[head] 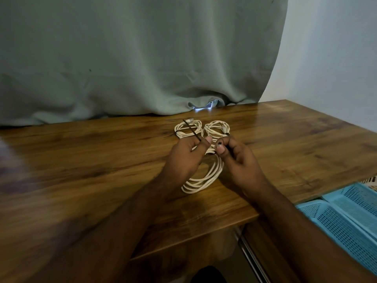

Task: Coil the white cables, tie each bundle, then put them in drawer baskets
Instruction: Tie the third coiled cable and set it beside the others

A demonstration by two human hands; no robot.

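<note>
At frame centre we see the left hand (188, 154) pinching a black tie (192, 131) and the right hand (237, 158) pinching the tie's other end over a coiled white cable (202, 180) on the wooden table (102, 160). Two tied coils (188, 129) lie just beyond; blue baskets (346, 217) sit lower right.

blue baskets (344, 219) cut off at right edge, table's left (18, 160) blurred
</note>
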